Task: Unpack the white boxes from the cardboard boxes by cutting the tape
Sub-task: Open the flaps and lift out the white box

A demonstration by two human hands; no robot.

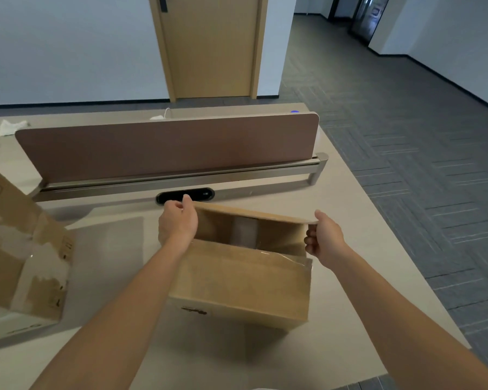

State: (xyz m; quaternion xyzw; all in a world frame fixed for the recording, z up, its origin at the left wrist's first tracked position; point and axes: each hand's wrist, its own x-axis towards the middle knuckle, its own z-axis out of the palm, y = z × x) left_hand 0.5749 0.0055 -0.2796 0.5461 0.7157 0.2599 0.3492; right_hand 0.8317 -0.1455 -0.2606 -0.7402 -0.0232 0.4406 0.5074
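A brown cardboard box [243,285] stands on the desk in front of me. Its far flap [254,215] is lifted and the near flap lies flat, with cut clear tape [290,258] curling at its edge. My left hand [178,223] grips the left end of the far flap. My right hand [324,237] grips the flap's right end, thumb on top and fingers curled under. The inside of the box is in shadow; I see only a pale strip on the underside of the flap. No white box shows.
A second, larger cardboard box [23,263] with torn tape lies at the left. A brown divider panel [166,147] on a metal rail runs across the back of the desk [110,249]. The desk's right edge drops to grey carpet. Crumpled white paper [12,126] lies beyond the divider.
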